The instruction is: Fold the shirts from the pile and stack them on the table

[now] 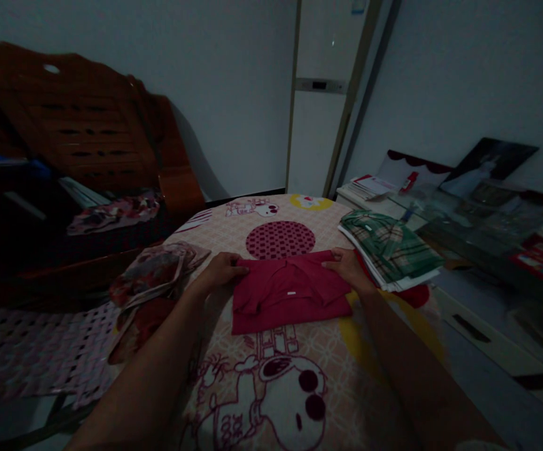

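Observation:
A folded dark pink shirt (292,299) lies flat on the round table, its neckline and small white label facing up. My left hand (227,270) pinches the shirt's far left corner. At the far right corner, my right hand (346,266) grips the fabric between thumb and fingers. To the right rests a stack of folded clothes with a green plaid shirt (386,244) on top. A patterned tablecloth (271,341) with cartoon dogs lies under the pink shirt.
A crumpled floral cloth (153,275) hangs over the table's left edge, above a woven seat (41,351). Behind it stands a wooden bench (93,125). On the right, a glass-topped cabinet (468,232) holds papers, a picture and other items.

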`<action>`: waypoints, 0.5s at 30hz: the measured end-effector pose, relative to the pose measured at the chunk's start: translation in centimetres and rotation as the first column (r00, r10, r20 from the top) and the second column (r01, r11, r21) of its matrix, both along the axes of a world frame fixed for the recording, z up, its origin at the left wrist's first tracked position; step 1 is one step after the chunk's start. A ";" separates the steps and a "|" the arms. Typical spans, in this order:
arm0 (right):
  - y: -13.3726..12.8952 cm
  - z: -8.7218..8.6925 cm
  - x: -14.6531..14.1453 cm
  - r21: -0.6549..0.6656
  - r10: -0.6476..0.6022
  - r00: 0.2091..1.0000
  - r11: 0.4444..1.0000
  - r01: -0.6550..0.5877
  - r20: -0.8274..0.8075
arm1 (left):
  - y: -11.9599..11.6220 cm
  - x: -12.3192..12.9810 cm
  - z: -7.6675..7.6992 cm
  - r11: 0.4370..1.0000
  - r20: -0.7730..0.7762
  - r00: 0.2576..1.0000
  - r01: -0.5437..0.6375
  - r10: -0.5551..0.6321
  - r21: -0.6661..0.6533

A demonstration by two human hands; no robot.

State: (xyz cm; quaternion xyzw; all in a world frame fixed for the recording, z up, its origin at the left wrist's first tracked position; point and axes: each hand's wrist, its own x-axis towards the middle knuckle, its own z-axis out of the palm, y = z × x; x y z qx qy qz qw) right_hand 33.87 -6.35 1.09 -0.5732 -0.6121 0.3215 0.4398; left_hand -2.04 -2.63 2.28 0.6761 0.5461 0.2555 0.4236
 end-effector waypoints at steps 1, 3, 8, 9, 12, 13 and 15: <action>-0.1 0.5 0.1 0.020 -0.010 1.000 1.000 0.010 -0.012 | 0.1 0.1 0.4 0.999 -0.013 1.000 -0.022 0.022 0.043; -0.5 1.7 0.5 0.065 -0.034 0.998 0.997 0.037 -0.043 | 0.2 0.5 1.5 0.997 0.009 0.999 -0.034 0.034 0.074; -3.2 4.8 2.6 0.218 -0.205 0.974 0.950 0.222 -0.102 | 0.6 4.3 5.9 1.000 0.261 0.965 -0.006 0.001 0.017; -3.8 5.4 3.2 0.251 -0.249 0.962 0.929 0.270 -0.116 | 1.0 5.6 6.8 1.000 0.311 0.950 -0.017 0.012 0.015; -5.7 6.9 5.1 0.329 -0.356 0.913 0.853 0.405 -0.201 | 3.2 10.8 8.8 0.989 0.440 0.896 -0.110 0.054 0.103; -6.1 7.4 5.8 0.343 -0.382 0.893 0.827 0.446 -0.239 | 4.1 12.7 9.4 0.982 0.473 0.879 -0.132 0.054 0.133; -6.8 8.1 7.0 0.358 -0.416 0.849 0.777 0.518 -0.325 | 6.1 16.7 10.7 0.968 0.478 0.877 -0.162 0.052 0.192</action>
